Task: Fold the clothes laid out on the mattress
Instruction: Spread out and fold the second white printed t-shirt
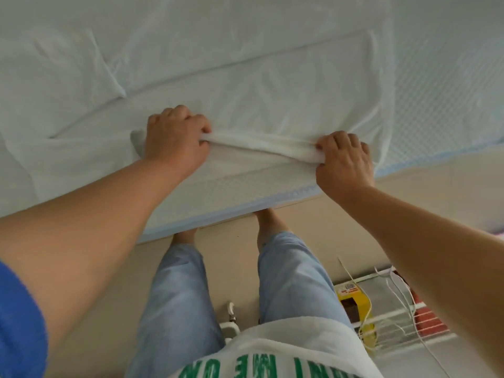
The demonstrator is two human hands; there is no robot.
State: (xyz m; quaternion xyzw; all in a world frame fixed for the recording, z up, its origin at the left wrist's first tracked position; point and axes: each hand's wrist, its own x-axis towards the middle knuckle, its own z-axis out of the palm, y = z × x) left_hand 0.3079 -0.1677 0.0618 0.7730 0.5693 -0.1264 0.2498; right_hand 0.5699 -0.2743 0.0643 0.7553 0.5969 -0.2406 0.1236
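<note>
Across the middle of the frame, a white garment lies flat on the mattress, reaching from the centre toward the right edge of the bed. Its near hem is bunched into a thick roll that runs between the two hands. The left hand, left of centre, has its grip curled round one end of that roll, knuckles up, thumb tucked under the cloth. The right hand, right of centre and slightly lower, pinches the other end, fingers curled over the fabric near the mattress corner. Both bare forearms reach in from the lower corners; a blue sleeve shows at lower left. More pale cloth lies creased at upper left of the bed. Below the mattress edge, the person's legs in light blue trousers stand on a beige floor. At lower right, a white wire rack holds a yellow box and white cables.
</note>
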